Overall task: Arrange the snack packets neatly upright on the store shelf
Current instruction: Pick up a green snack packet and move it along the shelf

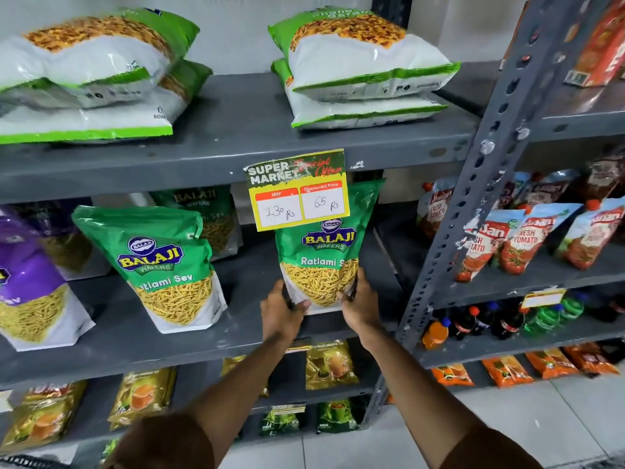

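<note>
The grey metal shelf [142, 336] carries three green Balaji packets [162, 265] upright beside a purple packet [30, 286].

Wall: I am facing a plain pale wall [236, 35] at twelve o'clock.
Shelving: grey metal racks [236, 143] are filling my view; a perforated upright [473, 204] is slanting at two o'clock.
Floor: pale tiles [541, 411] are showing at five o'clock.

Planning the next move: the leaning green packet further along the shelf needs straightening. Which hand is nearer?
Left hand. It grips the held packet on the side facing the leaning packet; the right hand is beyond.
</note>
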A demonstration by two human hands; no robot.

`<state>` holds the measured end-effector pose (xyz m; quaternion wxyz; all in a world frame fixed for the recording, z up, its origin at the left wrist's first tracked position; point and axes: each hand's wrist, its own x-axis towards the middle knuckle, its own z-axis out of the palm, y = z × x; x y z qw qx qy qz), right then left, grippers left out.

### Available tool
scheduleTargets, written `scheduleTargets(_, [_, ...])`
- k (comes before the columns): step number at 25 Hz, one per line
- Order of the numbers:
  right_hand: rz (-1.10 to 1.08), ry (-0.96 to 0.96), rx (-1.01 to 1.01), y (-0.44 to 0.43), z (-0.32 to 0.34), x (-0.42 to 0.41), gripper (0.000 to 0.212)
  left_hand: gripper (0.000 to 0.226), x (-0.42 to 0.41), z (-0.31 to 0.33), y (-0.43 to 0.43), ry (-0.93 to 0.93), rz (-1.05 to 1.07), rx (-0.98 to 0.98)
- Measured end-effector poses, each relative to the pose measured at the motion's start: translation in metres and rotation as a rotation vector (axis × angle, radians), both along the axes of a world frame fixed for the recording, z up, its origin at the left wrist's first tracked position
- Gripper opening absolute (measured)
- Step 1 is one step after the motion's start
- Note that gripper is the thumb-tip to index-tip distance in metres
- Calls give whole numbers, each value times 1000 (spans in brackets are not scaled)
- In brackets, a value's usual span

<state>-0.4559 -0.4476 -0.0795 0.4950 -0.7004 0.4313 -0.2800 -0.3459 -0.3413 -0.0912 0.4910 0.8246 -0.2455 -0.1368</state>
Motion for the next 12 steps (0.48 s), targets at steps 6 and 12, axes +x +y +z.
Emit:
scheduleTargets(6, [-41,17,48,4,2,-8,77,53,-8,5,-1,10,-32,2])
scheduleTargets(12, [-14,-333,-571,105,-1,7,53,50,-24,-16,95,-190,101,-288])
